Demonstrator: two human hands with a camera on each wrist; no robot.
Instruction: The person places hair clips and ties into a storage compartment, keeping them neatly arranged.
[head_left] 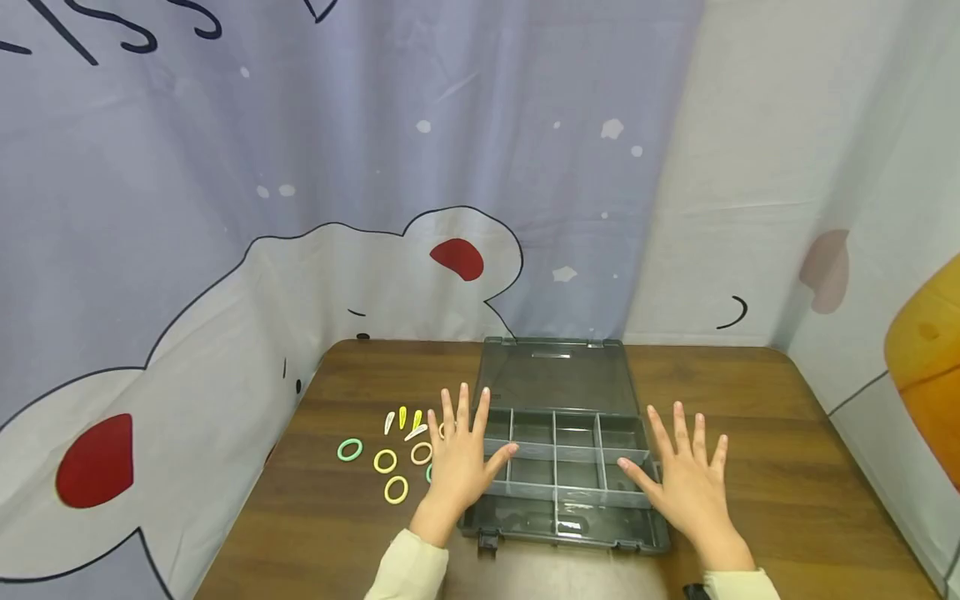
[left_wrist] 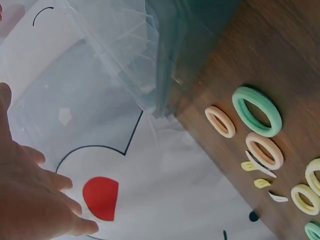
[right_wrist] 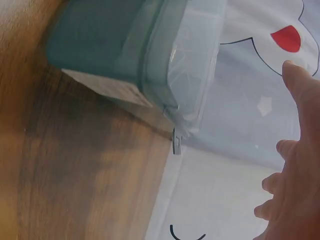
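Observation:
My left hand [head_left: 459,467], its fingers spread and straight, is held over the left edge of a grey see-through compartment box [head_left: 517,515]. Over the box's right edge my right hand [head_left: 690,496] is spread the same way, holding nothing. The box's lid [head_left: 555,379] lies folded back, and its divided compartments contain nothing. Left of the box are several ring-shaped hair ties, among them a green hair tie [head_left: 349,450], a yellow hair tie [head_left: 396,490] and a peach hair tie [head_left: 422,453]. Behind them lie small snap hair clips, including a white clip [head_left: 389,422] and a yellow clip [head_left: 402,417]. My left hand partly hides some hair ties.
Everything lies on a brown wooden table [head_left: 750,400] with rounded back corners. A printed curtain [head_left: 375,150] hangs behind it and along both sides. A front latch [head_left: 488,542] juts from the box towards me. One dark band [head_left: 696,592] shows at my right wrist.

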